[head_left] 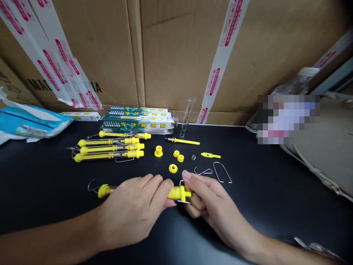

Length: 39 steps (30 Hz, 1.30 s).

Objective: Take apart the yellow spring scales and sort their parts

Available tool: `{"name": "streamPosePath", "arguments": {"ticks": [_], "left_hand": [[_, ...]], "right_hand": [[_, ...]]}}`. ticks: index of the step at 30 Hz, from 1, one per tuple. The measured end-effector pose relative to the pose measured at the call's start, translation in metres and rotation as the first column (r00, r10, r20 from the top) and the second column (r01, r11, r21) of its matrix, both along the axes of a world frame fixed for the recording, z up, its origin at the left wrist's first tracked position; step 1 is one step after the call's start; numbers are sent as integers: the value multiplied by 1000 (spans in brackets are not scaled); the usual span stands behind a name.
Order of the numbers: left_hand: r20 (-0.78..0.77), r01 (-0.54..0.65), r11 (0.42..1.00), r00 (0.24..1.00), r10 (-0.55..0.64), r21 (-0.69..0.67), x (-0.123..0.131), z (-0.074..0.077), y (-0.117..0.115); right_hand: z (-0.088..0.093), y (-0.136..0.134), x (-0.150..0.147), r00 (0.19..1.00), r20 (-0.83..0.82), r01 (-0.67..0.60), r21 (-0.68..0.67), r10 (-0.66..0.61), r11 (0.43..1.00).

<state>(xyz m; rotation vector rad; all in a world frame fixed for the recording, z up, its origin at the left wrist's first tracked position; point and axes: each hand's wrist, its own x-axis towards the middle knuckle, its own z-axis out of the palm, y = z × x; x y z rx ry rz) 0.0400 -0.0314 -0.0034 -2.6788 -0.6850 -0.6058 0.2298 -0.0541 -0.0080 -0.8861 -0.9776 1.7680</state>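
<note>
The left hand [132,209] and right hand [212,206] are both clamped on the yellow spring scale [176,193], and a slipped grip could knock it into the small yellow caps [173,168] nearby.

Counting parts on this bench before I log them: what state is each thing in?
Held spring scale: assembled-looking, in both hands.
Left hand: closed around the scale's barrel.
Right hand: gripping the scale's yellow end.
Other scales: assembled, lying side by side.
Clear tube: empty, tilted, foot on the bench.
Coil spring: loose, lying apart.
Boxes: stacked, a flap sticking out at the right.
</note>
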Motion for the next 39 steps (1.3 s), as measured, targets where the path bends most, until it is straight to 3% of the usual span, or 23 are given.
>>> {"name": "streamPosePath", "arguments": {"ticks": [9,17,24,32,39], "left_hand": [[-25,-29,999,999,28,-26,-3,-1,0],[-65,-46,998,997,43,-44,-3,-1,-3],[-91,-38,998,995,32,-56,-3,1,-3],[-75,-62,996,996,57,-59,-1,2,2],[-86,-94,995,992,92,-21,0,5,2]], "right_hand": [[9,9,7,979,-43,-203,-197,199,959],[10,14,10,958,-16,-281,-243,285,928],[9,10,9,966,19,-247,-234,258,940],[4,6,5,992,-57,-113,-60,110,992],[5,5,9,991,-102,-90,-16,88,996]]}}
